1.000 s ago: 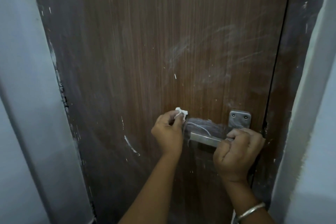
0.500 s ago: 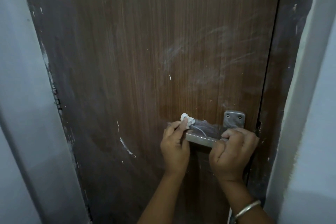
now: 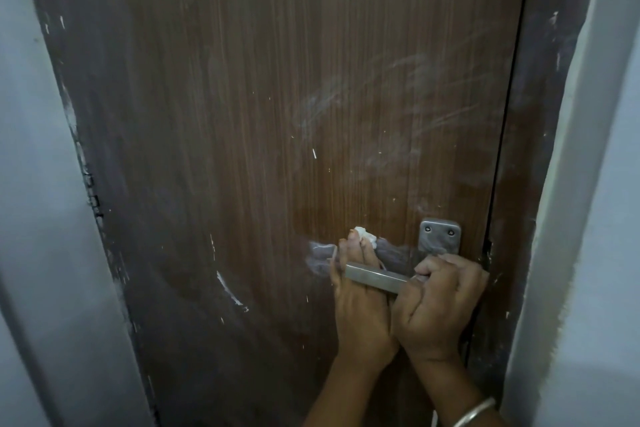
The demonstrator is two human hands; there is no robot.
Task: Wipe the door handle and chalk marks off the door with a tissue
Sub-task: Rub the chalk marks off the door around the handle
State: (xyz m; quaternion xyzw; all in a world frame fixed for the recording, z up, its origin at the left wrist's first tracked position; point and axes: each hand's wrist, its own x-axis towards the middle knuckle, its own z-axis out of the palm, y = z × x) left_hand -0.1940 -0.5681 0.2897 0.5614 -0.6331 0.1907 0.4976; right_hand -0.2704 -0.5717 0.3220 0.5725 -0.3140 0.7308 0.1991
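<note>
Tissue (image 3: 364, 235) sits as a small white wad at the fingertips of the left hand (image 3: 360, 295), which pinches it and presses it on the door (image 3: 225, 114), just above the handle (image 3: 375, 277). The fingers of this hand go up behind the metal bar, so the bar crosses in front of them. The right hand (image 3: 441, 302) is curled around the handle at its right end, just under the plate (image 3: 440, 238) with two screws. The two hands touch side by side. Chalk marks (image 3: 320, 256) show as a white smear just left of the tissue. A curved white line lies lower left, and pale streaks spread higher on the wood. A bangle (image 3: 474, 411) is on the right wrist. A dark frame (image 3: 543, 135) stands right of the door, a pale wall (image 3: 31, 201) at left.
</note>
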